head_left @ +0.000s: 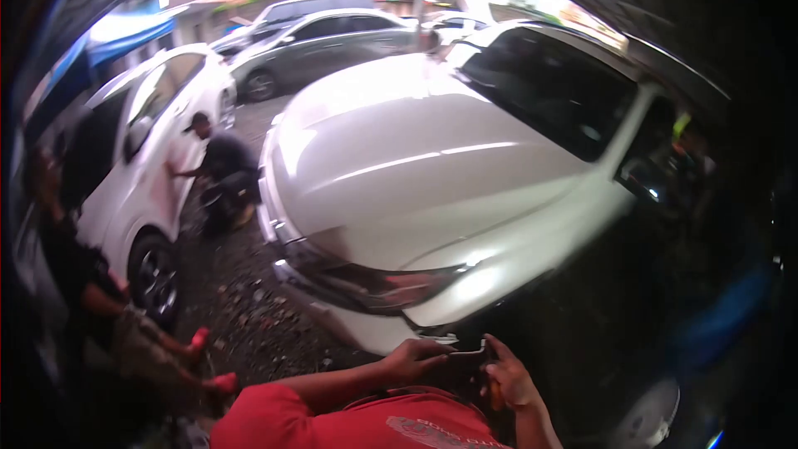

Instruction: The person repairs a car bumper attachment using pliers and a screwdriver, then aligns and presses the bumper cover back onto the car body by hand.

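My left hand (416,360) is low in the middle of the view, its fingers closed on a thin piece with a pale edge (471,352). What this piece is, I cannot make out. My right hand (511,378) is at the other end of the piece, with a finger pointing up beside it. In its palm is a tool with an orange handle (496,392); the tool's tip is hidden. Just beyond both hands stands a white car, with its headlight (395,284), front bumper (353,324) and hood (399,175) facing me.
Another white car (154,125) stands at the left, with a person crouching (220,162) by its side. A second person (91,283) sits near its front wheel (155,277). Stony ground (258,308) lies between the cars. A grey car (324,46) is parked behind; the right side is dark.
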`<state>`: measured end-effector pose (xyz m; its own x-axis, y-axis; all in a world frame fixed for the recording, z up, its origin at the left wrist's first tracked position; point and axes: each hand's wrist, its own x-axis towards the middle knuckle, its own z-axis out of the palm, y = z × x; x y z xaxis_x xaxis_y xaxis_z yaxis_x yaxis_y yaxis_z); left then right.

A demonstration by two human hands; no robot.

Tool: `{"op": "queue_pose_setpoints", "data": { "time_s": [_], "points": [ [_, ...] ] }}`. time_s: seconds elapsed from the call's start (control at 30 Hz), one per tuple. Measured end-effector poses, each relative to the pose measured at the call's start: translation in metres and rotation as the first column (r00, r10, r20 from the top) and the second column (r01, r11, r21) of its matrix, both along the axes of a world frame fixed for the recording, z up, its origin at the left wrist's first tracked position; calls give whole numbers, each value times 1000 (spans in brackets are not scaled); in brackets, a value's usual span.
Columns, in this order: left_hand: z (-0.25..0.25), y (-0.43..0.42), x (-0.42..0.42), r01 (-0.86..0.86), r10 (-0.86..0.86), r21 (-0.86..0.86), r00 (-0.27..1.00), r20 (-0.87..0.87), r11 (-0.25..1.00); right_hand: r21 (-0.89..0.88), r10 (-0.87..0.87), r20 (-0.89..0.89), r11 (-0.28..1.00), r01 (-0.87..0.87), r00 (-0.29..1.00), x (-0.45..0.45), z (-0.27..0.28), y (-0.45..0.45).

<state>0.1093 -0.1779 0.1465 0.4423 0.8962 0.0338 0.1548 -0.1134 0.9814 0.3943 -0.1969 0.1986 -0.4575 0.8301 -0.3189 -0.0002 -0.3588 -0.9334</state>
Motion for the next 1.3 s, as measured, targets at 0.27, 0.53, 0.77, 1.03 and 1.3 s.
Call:
{"op": "queue_pose_setpoints", "data": {
  "time_s": [0.27, 0.53, 0.77, 1.03, 1.3],
  "points": [
    [17, -29, -75, -268, 269, 396, 962, 53, 878, 26, 241, -59, 970, -240, 969, -78, 50, 19],
    [16, -77, -90, -549, 523, 142, 833, 182, 824, -22, 386, -56, 921, -388, 921, -142, 68, 29],
    [16, -78, -108, -631, 632, -83, 744, 217, 771, -50, 399, -171, 910, -412, 901, -154, 49, 44],
    [16, -66, -111, -551, 546, -34, 814, 199, 834, -40, 408, -78, 910, -412, 910, -150, 55, 45],
    [9, -44, -111, -325, 320, 172, 946, 58, 930, -198, 118, -388, 958, -207, 914, -134, 24, 26]
  ]
}}
